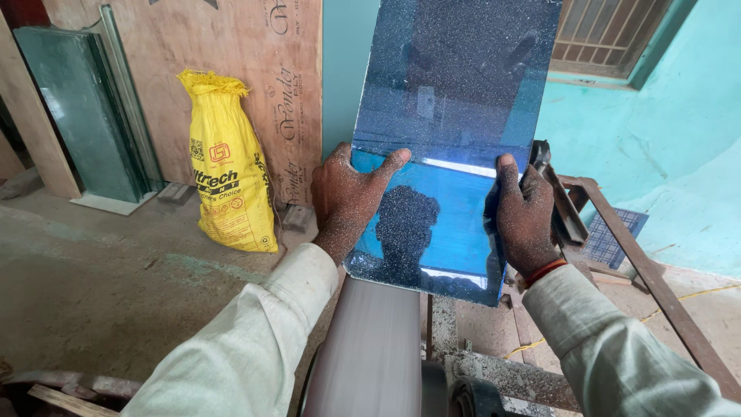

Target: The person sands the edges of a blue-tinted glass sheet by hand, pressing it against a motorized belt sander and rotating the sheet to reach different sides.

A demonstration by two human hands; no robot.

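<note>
Left hand (347, 202) gripped the left edge of the blue-tinted glass pane (451, 131); right hand (526, 218) clamped its right edge. I saw the pane's lower edge just above the blurred grinding belt (370, 351), speckled with grit. I judged the edging underway, unfinished.

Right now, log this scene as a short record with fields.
Held item: blue mirror pane, dusty, tilted upright
Left hand: grips the pane's left edge, thumb on its face
Right hand: grips the pane's right edge
Below pane: sanding belt, blurred
Left background: yellow sack against plywood sheet; glass panes lean beside
Right: metal frame
</note>
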